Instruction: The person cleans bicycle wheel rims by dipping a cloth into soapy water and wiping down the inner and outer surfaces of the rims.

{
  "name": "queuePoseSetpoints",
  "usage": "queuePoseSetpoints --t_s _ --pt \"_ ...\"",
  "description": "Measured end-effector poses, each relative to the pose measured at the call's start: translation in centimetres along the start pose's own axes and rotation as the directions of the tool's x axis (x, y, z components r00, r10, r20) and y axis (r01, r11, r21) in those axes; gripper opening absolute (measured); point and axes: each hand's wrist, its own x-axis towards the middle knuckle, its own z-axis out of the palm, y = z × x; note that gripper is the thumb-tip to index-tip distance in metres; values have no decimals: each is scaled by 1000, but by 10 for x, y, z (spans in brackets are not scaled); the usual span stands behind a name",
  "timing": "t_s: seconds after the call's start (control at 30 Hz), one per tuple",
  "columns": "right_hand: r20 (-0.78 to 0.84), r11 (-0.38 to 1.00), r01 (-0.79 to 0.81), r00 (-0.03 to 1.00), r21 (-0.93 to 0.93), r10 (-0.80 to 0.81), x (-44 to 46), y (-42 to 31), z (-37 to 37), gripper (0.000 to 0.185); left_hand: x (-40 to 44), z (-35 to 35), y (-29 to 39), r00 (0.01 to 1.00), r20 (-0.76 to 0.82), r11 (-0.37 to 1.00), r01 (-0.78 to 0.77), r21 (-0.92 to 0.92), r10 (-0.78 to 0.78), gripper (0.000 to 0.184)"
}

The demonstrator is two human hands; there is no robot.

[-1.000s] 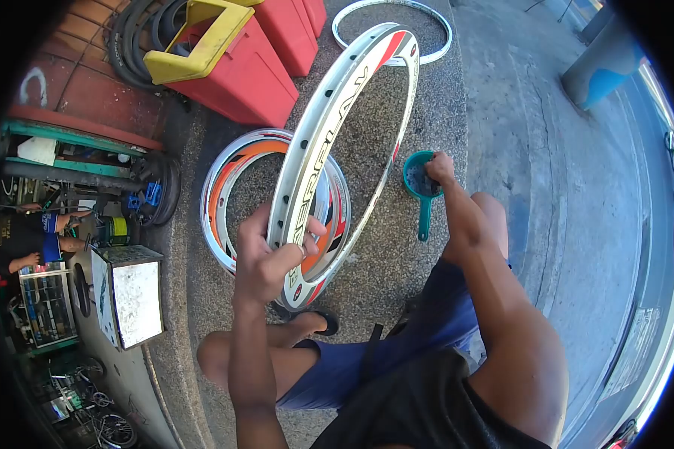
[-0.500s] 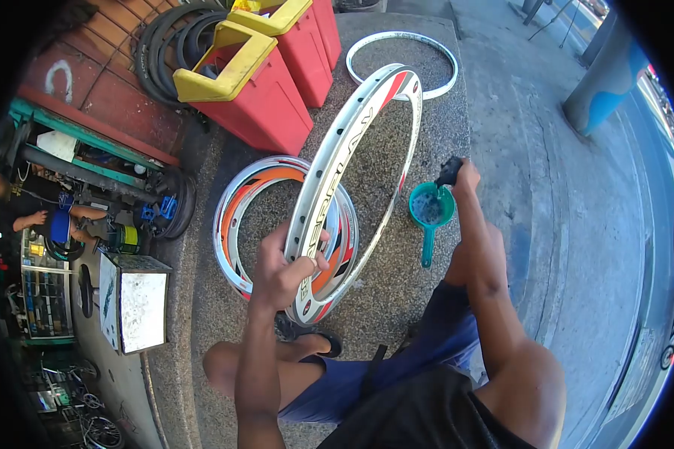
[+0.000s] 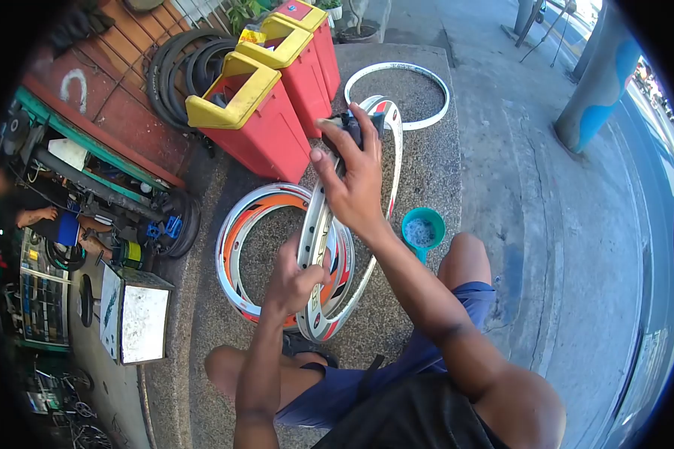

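Observation:
A white bicycle rim [image 3: 317, 228] with red and black markings stands tilted in front of me. My left hand [image 3: 296, 278] is closed around its lower near side. Higher up on the same rim, my right hand [image 3: 356, 187] presses a black rag [image 3: 350, 135] against it, fingers bent over the rag. Whether it is cloth or sponge is hard to make out. To the right of the rim, a teal dipper [image 3: 423, 228] holds foamy water; my right forearm passes close beside it.
More rims, one with orange [image 3: 232, 251], lie on the speckled ledge to the left. Another white rim [image 3: 443, 90] lies farther off. Red bins [image 3: 266, 127] with yellow tops stand near black tires [image 3: 165, 75]. A white box [image 3: 144, 322] and a seated person [image 3: 45, 217] are at left.
My right hand has moved from above the dipper up and left onto the rim, bringing the black rag along. My left hand still grips the rim, which has turned slightly.

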Motion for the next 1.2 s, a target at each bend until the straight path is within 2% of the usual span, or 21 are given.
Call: queuePoseSetpoints --t_s 0.03,0.1,0.13,0.17,0.23,0.3,0.37,0.43,0.47,0.53,0.57,0.63,0.7,0.77,0.83,0.87,0.9,0.97,1.1,1.13,1.2 --pt "-5 1000 -1 1000 2 1 6 15 5 43 -2 -2 -1 1000 1 1000 -1 5 1 31" --pt "-42 948 -161 983 274 179 30 41 14 43 -1 -7 -1 1000 23 999 0 -35 1 32" --pt "-32 789 -291 930 541 365 31 42 20 46 0 -5 -3 1000 28 1000 -6 -9 6 33" --pt "-32 788 -288 931 545 363 25 28 22 46 0 1 4 1000 28 1000 -8 3 8 33" --pt "9 468 -311 840 827 542 0 -11 18 51 1 6 8 1000 -18 999 16 -29 -17 33" --pt "29 724 -303 931 620 365 -46 -22 22 54 2 -2 5 1000 -26 1000 3 16 -3 32" --pt "42 767 -228 966 600 255 -48 -22 25 53 -1 -8 4 1000 -18 999 9 37 -8 35" --pt "-5 887 -67 997 456 78 -25 1 34 49 -4 -12 -3 998 -43 993 40 -109 -45 23" --pt "-13 891 -78 995 446 94 -7 19 45 46 -4 -13 -6 997 -64 993 29 -116 -37 22" --pt "-40 770 -291 925 568 379 26 63 77 42 -8 -4 0 996 -86 993 9 -115 -19 22" --pt "-73 780 -305 910 547 408 41 71 77 42 -10 -3 2 994 -106 993 -12 -119 0 22" --pt "-73 778 -359 887 516 457 35 67 86 40 -8 -6 -2 995 -91 991 22 -130 -34 26" --pt "84 637 -464 842 615 532 3 11 70 35 -5 -4 0 985 -164 986 33 -165 -60 30" --pt "6 776 -379 900 504 436 -39 -41 55 32 -6 -18 -3 986 -144 995 76 -63 -84 31" --pt "-224 906 -7 968 424 112 -56 -49 60 36 -5 -22 -9 965 -224 988 -118 102 138 31" --pt "-198 882 -95 958 461 207 -52 -54 59 34 -5 -25 -11 964 -229 987 -113 111 136 31" --pt "-164 845 -166 945 509 284 -44 -51 62 26 -8 -27 -13 980 -196 999 -32 -5 30 31" --pt "-162 846 -186 939 499 302 -13 -32 70 12 -15 -24 -13 978 -186 990 69 -120 -90 32" --pt "-207 922 -277 918 272 337 60 39 103 45 -23 -19 -18 986 -164 990 13 -142 -37 33" --pt "-206 919 -283 916 274 344 65 45 108 45 -25 -19 -18 987 -157 991 5 -135 -27 33" --pt "-200 945 -327 925 15 323 69 53 113 49 -25 -16 -16 986 -165 990 14 -139 -37 33"
